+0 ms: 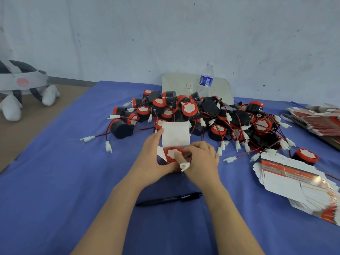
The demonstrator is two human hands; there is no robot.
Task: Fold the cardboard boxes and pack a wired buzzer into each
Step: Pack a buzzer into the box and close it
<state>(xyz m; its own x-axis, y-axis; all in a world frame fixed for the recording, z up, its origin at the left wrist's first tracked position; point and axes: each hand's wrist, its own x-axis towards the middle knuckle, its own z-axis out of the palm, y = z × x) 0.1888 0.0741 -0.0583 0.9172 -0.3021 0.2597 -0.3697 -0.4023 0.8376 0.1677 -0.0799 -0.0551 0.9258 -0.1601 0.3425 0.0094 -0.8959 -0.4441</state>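
Observation:
A small folded cardboard box (175, 135) stands in the middle of the blue cloth, its white lid flap up. A red-faced buzzer (172, 153) sits in its open mouth. My left hand (152, 159) grips the box's left side. My right hand (200, 161) curls over the buzzer, a fingertip pressing its face, with the white wire connector (184, 165) held under the fingers. Behind lies a heap of several black and red wired buzzers (211, 116). Flat unfolded boxes (298, 184) are stacked at the right.
A black pen (171, 199) lies near me between my forearms. A water bottle (206, 80) stands at the back before a pale board (176, 83). More flat boxes (320, 120) sit far right. A white headset (20, 83) rests at the left, off the cloth.

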